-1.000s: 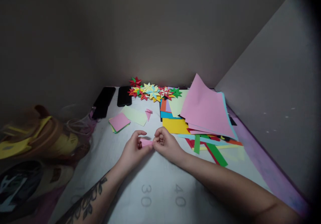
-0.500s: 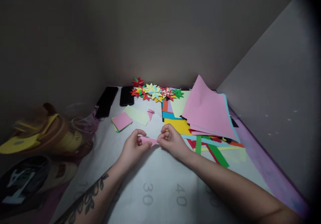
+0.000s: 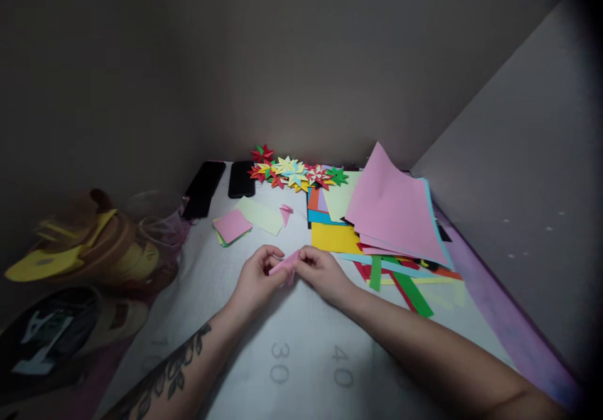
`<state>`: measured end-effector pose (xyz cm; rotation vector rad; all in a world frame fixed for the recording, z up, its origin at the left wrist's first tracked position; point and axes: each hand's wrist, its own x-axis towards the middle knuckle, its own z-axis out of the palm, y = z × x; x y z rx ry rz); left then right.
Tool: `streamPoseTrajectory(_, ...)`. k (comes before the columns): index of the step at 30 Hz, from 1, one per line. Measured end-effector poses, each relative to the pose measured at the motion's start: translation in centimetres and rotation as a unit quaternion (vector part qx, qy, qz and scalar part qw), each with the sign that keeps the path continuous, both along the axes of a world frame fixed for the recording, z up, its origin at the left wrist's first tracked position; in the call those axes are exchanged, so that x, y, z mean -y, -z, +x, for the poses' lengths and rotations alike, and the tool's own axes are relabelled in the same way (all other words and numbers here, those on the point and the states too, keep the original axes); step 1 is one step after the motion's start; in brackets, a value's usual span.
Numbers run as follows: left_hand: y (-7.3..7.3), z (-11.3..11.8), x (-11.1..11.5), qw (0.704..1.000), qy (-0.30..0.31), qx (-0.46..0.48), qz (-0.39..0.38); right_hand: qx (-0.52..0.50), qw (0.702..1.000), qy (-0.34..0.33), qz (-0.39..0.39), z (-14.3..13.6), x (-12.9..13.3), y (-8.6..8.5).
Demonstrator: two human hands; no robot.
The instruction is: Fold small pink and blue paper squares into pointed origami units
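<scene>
Between my two hands is a small piece of pink paper (image 3: pixel 285 265), folded and tilted, above the white mat. My left hand (image 3: pixel 262 277) pinches its left end between thumb and fingers. On its right end, the fingers of my right hand (image 3: pixel 320 270) are closed. Just beyond the hands lies a small folded pink piece (image 3: pixel 286 213). To its left are a pale green paper strip (image 3: pixel 260 215) and a stack of small squares with a pink one (image 3: pixel 232 226) on top.
Folded paper stars (image 3: pixel 296 172) line the back. Large pink sheets (image 3: pixel 393 210), a yellow sheet (image 3: pixel 334 238) and coloured strips (image 3: pixel 412 293) lie at right. Two black phones (image 3: pixel 242 179) (image 3: pixel 206 184) sit back left. A brown pot-like container (image 3: pixel 113 244) and a dark cap (image 3: pixel 51 332) are at left.
The pink paper has turned from nearly flat to tilted, its right part higher. My right hand's fingers have closed in more around it. The whole view has shifted slightly.
</scene>
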<state>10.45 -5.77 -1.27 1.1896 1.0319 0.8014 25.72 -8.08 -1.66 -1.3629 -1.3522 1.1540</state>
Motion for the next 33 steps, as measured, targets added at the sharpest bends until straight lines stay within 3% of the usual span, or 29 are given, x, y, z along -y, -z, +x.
streamPoseTrajectory(6, -0.3, -0.1, -0.2, 0.999, 0.019, 0.019, -0.031, -0.072, 0.997, -0.011, -0.037, 0.0, 0.1, 0.1)
streamPoseTrajectory(9, -0.1, -0.3, -0.3, 0.999, 0.009, 0.02, -0.033, -0.108, 0.994, 0.028, 0.016, -0.1, 0.2, 0.5)
streamPoseTrajectory(15, 0.2, -0.8, -0.5, 0.999, 0.02, 0.017, -0.018, 0.03, 0.993, -0.023, 0.107, 0.7, 0.1, 0.4)
streamPoseTrajectory(19, -0.1, -1.1, -0.8, 1.0, 0.014, -0.009, 0.015, 0.034, 0.991, -0.024, 0.125, 1.2, -0.1, 0.4)
streamPoseTrajectory(24, -0.5, -1.4, -0.8, 0.999, 0.027, 0.014, -0.016, 0.028, 0.991, 0.022, 0.128, 1.3, -0.1, 0.6)
streamPoseTrajectory(33, 0.0, -1.0, -0.3, 0.983, -0.003, -0.095, 0.158, 0.002, 0.99, 0.049, 0.13, 1.1, -0.1, 0.4)
